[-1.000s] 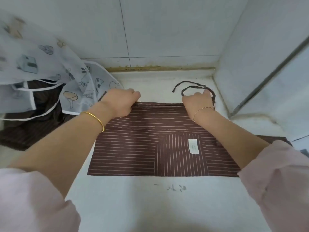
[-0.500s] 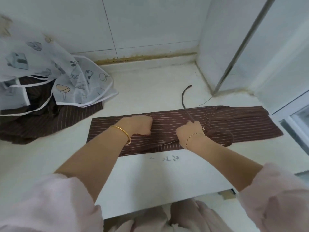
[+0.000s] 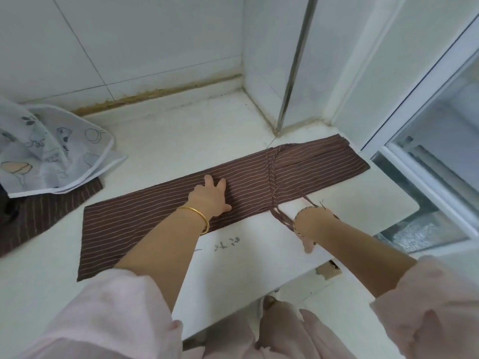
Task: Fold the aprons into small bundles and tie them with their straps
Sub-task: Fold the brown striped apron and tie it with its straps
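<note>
A brown striped apron (image 3: 160, 211) lies folded into a long narrow band across the white counter (image 3: 160, 149). My left hand (image 3: 211, 196) presses flat on its middle with fingers spread. Thin brown straps (image 3: 272, 187) cross the band right of centre and trail off its near edge. My right hand (image 3: 309, 226) is at the counter's front edge, turned down, gripping the strap ends; its fingers are mostly hidden behind the wrist.
A white printed apron (image 3: 51, 151) lies heaped at the left over another brown striped apron (image 3: 39, 216). Tiled walls close the back and right. A window frame (image 3: 414, 151) stands at the right. The counter's front edge is near my knees.
The apron went from a wide panel to a narrow band. My left hand opened flat on it; my right hand pulled the straps toward the front edge. The view swung right.
</note>
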Motion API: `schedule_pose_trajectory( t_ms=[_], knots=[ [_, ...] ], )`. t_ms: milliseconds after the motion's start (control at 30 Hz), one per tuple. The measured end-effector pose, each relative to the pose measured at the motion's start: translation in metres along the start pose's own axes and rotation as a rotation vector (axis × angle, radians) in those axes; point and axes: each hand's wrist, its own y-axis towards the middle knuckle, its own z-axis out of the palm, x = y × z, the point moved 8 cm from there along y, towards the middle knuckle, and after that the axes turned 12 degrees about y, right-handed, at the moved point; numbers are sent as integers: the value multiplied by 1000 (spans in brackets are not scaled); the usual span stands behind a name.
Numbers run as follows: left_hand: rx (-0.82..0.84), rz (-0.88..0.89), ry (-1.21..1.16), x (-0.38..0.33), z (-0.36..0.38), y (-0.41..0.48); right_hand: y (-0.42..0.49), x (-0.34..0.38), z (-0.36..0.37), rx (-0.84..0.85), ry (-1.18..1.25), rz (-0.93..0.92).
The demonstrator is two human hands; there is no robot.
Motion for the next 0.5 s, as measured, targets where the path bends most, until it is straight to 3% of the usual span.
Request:
schedule_pose_trajectory(
  t_ms=[67,233,400,500],
  knots=[
    [-28,14,-25,-2,-3,1,-5,-5,4,39,-14,-4],
    [-223,10,-215,19,-10,-9,-4,20,-57,-348,340,-85],
    [-215,-271,-229,89,19,-37,-9,86,-92,-623,227,-209],
    [-116,-446,-257,137,51,-64,-9,121,-99,-658,230,-295]
  ],
)
